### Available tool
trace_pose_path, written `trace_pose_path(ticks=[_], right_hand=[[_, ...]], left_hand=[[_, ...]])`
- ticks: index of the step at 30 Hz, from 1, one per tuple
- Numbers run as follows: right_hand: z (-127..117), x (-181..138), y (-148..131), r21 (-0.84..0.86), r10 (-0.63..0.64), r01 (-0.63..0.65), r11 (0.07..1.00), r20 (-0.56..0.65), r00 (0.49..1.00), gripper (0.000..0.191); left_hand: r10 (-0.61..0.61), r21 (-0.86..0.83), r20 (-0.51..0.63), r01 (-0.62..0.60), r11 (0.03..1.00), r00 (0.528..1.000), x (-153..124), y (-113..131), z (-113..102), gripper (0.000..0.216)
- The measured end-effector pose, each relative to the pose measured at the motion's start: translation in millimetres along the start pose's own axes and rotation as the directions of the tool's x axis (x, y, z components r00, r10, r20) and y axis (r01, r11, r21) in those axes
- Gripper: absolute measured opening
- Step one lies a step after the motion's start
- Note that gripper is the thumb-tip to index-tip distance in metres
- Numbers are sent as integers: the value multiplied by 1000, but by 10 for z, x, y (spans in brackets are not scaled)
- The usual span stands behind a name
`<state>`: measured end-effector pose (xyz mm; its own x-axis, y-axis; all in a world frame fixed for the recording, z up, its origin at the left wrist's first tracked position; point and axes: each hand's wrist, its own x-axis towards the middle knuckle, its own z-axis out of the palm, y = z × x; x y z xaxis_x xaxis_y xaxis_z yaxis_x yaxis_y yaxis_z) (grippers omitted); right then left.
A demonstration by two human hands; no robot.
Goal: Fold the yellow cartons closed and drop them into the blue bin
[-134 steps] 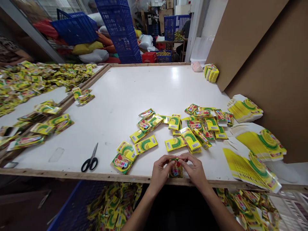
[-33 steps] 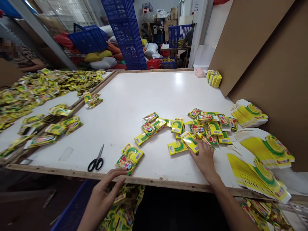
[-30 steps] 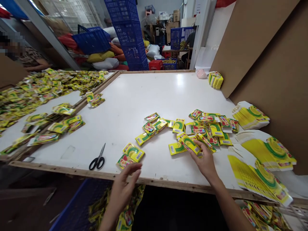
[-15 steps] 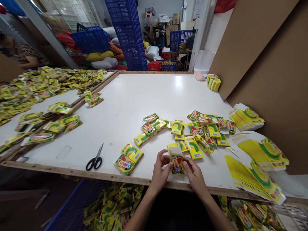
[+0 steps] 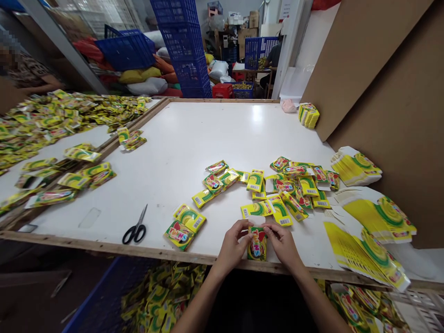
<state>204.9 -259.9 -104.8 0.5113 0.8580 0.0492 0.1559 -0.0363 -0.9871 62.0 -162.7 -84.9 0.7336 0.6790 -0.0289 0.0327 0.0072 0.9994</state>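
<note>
Both my hands hold one small yellow carton upright at the near edge of the white table. My left hand pinches its top left side, and my right hand pinches its top right side, with the fingertips at the top flap. Just beyond them lie several flat and folded yellow-green cartons scattered on the table. Two more cartons lie to the left of my left hand.
Black scissors lie near the front edge at the left. Stacks of flat carton blanks sit at the right beside brown cardboard sheets. A blue crate of cartons stands below the table. Another person sits far left.
My right hand picked a carton from the pile and brought it to the near edge; my left hand came up from the crate below and joined it on the carton.
</note>
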Motion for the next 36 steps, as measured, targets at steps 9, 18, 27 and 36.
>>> trace_pose_path(ticks=[9, 18, 27, 36], right_hand=[[66, -81, 56, 29, -39, 45, 999, -185, 982, 29], [43, -109, -83, -118, -160, 150, 982, -87, 983, 15], [58, -8, -167, -122, -35, 19, 992, -131, 991, 23], [22, -128, -103, -117, -160, 152, 981, -59, 985, 16]], left_hand=[[29, -46, -6, -29, 999, 1000, -17, 42, 71, 39], [103, 95, -109, -92, 991, 989, -48, 56, 127, 14], [-27, -5, -216, 27, 1000, 976, 50, 100, 202, 15], [26, 14, -76, -25, 1000, 997, -23, 31, 146, 16]])
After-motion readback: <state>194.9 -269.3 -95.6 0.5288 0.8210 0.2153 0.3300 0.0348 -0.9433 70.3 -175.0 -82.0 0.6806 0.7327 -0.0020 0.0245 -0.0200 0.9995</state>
